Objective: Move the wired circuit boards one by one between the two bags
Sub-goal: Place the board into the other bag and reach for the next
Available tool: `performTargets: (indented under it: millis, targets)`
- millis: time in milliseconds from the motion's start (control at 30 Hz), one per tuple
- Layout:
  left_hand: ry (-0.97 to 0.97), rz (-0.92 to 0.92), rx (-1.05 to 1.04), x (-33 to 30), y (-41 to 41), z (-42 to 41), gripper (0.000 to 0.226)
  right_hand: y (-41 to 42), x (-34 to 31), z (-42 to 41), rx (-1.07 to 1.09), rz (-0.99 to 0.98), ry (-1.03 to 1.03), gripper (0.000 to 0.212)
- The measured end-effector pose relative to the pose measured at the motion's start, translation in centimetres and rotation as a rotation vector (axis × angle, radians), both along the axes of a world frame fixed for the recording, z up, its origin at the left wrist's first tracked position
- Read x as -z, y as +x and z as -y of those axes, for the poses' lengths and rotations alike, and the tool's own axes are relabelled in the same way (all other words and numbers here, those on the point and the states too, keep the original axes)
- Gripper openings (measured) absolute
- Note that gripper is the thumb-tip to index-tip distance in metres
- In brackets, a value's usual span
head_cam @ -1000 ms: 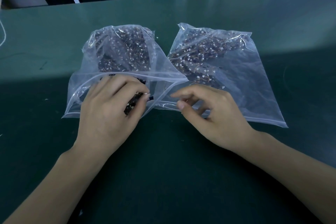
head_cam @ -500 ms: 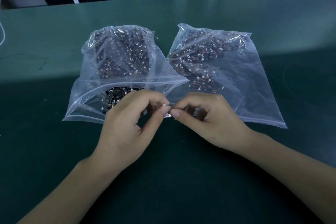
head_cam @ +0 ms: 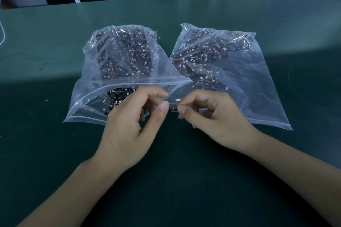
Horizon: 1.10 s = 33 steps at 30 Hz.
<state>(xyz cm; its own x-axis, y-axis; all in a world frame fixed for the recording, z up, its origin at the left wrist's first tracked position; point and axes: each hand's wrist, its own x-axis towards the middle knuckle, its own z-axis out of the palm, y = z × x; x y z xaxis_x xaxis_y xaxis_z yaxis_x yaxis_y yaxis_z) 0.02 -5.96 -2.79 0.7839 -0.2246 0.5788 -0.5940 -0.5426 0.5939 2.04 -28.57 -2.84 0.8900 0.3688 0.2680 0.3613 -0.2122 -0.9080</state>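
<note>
Green mat (head_cam: pixel 55 153), shelves at 12 o'clock, two clear bags side by side.
Left hand (head_cam: pixel 129 125) and right hand (head_cam: pixel 215 116) meet before the bag mouths, thumb and forefinger of each pinching one small board (head_cam: pixel 175 108); left bag (head_cam: pixel 88 97) at 10 o'clock, right bag (head_cam: pixel 258 88) at 2, both holding boards.

Two bare forearms enter from 6 o'clock, one from 7 and one from 5. No sleeves, gloves, rings or watches cover them in view. The left hand (head_cam: pixel 132 125) and right hand (head_cam: pixel 214 116) show short, unpainted fingernails.
</note>
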Motion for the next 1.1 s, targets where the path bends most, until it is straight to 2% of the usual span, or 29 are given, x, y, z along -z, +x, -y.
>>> performTargets:
  millis: [133, 1100]
  targets:
    - [0.108, 0.025, -0.029, -0.04, 0.16, -0.18, 0.017, 0.01, -0.18, 0.01, 0.018, 0.009, 0.007, 0.008]
    - [0.096, 0.088, -0.022, -0.07, 0.31, -0.11, 0.018, -0.12, 0.06, 0.00, 0.025, 0.054, -0.022, 0.007]
